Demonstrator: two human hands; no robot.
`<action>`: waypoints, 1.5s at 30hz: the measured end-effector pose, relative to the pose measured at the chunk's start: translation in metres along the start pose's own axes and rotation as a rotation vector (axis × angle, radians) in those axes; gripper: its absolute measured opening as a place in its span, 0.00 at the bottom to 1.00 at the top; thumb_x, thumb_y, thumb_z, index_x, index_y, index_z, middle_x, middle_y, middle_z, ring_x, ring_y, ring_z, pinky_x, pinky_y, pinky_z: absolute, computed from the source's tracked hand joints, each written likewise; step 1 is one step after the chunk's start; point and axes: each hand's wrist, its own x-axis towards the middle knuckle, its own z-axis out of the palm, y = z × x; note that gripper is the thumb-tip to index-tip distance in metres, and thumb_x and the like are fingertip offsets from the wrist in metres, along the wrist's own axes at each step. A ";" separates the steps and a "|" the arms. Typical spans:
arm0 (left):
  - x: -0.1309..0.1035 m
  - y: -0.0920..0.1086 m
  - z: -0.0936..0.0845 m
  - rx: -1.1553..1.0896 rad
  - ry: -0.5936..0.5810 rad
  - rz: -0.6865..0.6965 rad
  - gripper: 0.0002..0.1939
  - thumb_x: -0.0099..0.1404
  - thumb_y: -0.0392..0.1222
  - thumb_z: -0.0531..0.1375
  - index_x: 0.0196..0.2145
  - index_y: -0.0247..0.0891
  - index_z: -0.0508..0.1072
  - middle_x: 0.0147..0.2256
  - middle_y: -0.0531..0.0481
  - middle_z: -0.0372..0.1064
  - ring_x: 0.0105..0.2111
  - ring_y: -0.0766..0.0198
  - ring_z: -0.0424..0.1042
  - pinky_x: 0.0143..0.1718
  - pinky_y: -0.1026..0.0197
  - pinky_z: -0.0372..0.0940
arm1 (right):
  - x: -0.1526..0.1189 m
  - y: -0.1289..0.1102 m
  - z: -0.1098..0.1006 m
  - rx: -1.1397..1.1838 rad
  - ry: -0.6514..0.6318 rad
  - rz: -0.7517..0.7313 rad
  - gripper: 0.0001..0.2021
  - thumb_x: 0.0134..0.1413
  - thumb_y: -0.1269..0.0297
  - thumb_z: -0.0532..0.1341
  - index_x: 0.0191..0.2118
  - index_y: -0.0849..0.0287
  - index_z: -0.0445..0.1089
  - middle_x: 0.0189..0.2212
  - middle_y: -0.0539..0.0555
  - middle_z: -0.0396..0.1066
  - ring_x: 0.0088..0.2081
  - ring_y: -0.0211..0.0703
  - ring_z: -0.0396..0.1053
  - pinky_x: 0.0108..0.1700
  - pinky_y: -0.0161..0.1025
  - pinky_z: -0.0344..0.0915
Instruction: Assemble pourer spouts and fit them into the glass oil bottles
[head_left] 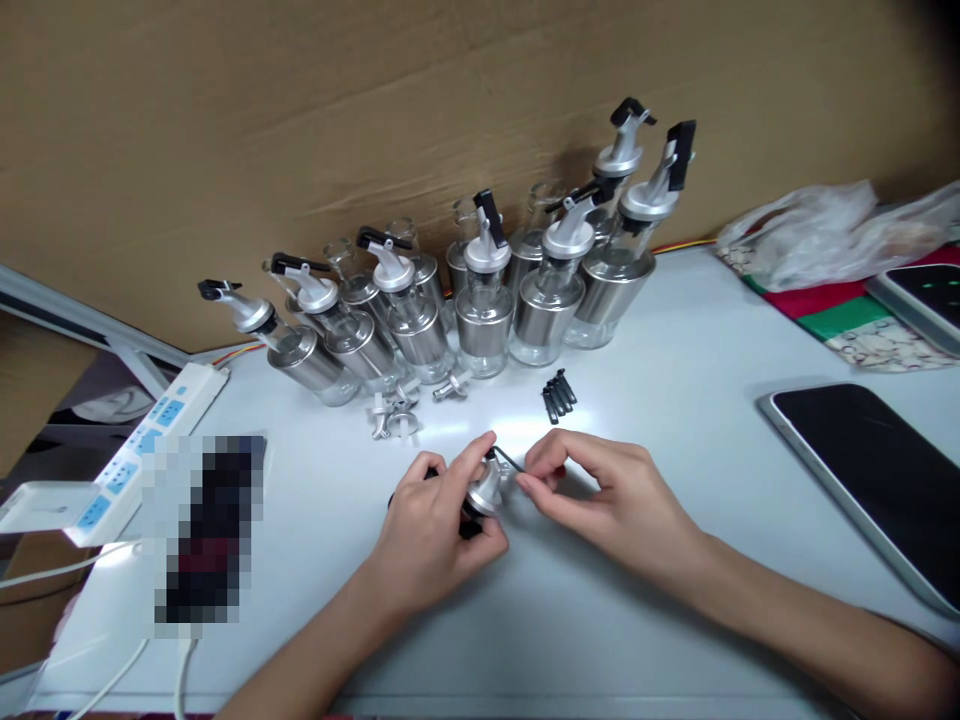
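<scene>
My left hand (431, 525) is closed around a silver bottle pourer (486, 492) with a black base, held just above the table. A thin black lever (508, 460) runs from the pourer's top to my right hand (600, 480), whose thumb and forefinger pinch its end. Beyond my hands, several loose black levers (559, 396) lie side by side. To their left is a small group of silver pourer tops (403, 422). Glass bottles with steel bands (484, 318) stand in rows at the back, several of them fitted with silver-and-black pourers.
A white power strip (124, 460) and a blurred-out dark device (214, 530) with a cable lie at the left. On the right are a black-screened device (870, 470), a patterned cloth (847, 315) and a plastic bag (810, 235). Cardboard (375, 110) rises behind the bottles.
</scene>
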 end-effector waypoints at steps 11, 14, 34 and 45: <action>0.000 0.002 -0.001 -0.007 -0.005 0.005 0.31 0.54 0.31 0.50 0.57 0.39 0.53 0.30 0.55 0.72 0.22 0.67 0.66 0.33 0.63 0.63 | -0.001 0.003 0.004 0.039 0.017 -0.195 0.10 0.53 0.75 0.60 0.26 0.57 0.60 0.25 0.48 0.66 0.27 0.34 0.66 0.30 0.31 0.62; 0.001 0.002 -0.002 -0.020 -0.015 -0.001 0.30 0.54 0.32 0.50 0.56 0.39 0.54 0.29 0.55 0.72 0.23 0.66 0.66 0.33 0.62 0.63 | -0.002 0.005 0.004 0.057 -0.007 -0.193 0.09 0.54 0.74 0.61 0.27 0.58 0.61 0.25 0.48 0.67 0.28 0.34 0.66 0.31 0.31 0.63; 0.001 0.001 -0.007 -0.187 -0.092 0.105 0.33 0.50 0.35 0.49 0.56 0.39 0.49 0.27 0.55 0.67 0.21 0.65 0.59 0.32 0.59 0.56 | 0.012 0.002 -0.004 0.895 -0.524 0.413 0.14 0.48 0.55 0.67 0.34 0.61 0.72 0.27 0.48 0.66 0.28 0.33 0.62 0.36 0.32 0.61; 0.000 0.002 -0.008 -0.153 -0.086 0.114 0.32 0.51 0.35 0.48 0.56 0.39 0.51 0.32 0.53 0.67 0.22 0.67 0.58 0.32 0.60 0.56 | 0.007 0.008 0.000 0.794 -0.483 0.390 0.19 0.46 0.49 0.67 0.27 0.60 0.65 0.28 0.48 0.61 0.30 0.35 0.58 0.34 0.34 0.56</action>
